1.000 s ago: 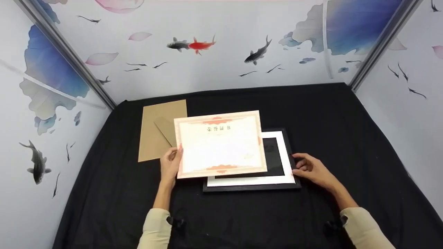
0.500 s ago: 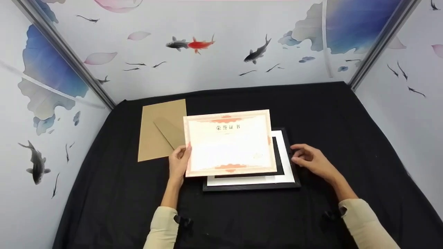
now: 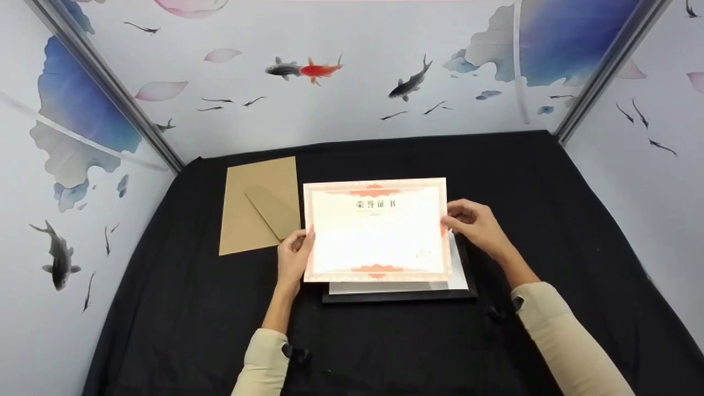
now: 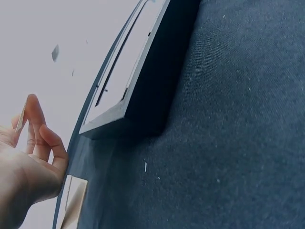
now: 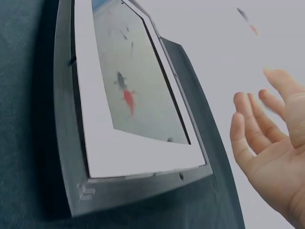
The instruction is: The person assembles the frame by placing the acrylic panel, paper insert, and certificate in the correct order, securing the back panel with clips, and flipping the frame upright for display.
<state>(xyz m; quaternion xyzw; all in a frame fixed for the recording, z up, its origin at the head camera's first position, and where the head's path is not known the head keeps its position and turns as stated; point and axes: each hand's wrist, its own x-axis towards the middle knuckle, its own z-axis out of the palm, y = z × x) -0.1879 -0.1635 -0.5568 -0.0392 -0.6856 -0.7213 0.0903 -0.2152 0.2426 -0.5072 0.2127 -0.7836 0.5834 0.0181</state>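
A paper certificate (image 3: 377, 236) with an ornate pinkish border and Chinese heading is held up, overlapping the picture frame in the head view. My left hand (image 3: 295, 256) pinches its left edge; from the left wrist, the sheet shows as a thin edge between the fingers of that hand (image 4: 33, 157). At the right edge, my right hand (image 3: 477, 228) has its thumb on the front and its fingers behind. Beneath lies a black picture frame (image 3: 399, 297) with a white mat (image 5: 143, 155). Its glass (image 5: 155, 95) mirrors the painted fish in the right wrist view.
A brown kraft envelope (image 3: 247, 214) with its flap showing lies left of the frame, just behind my left hand. Black cloth (image 3: 181, 308) covers the table. White panels (image 3: 352, 110) printed with fish and lotus leaves stand at the back and both sides.
The certificate has moved right over the frame with my left hand. My right hand has left the frame's right side, moved up and left, and taken the certificate's right edge.
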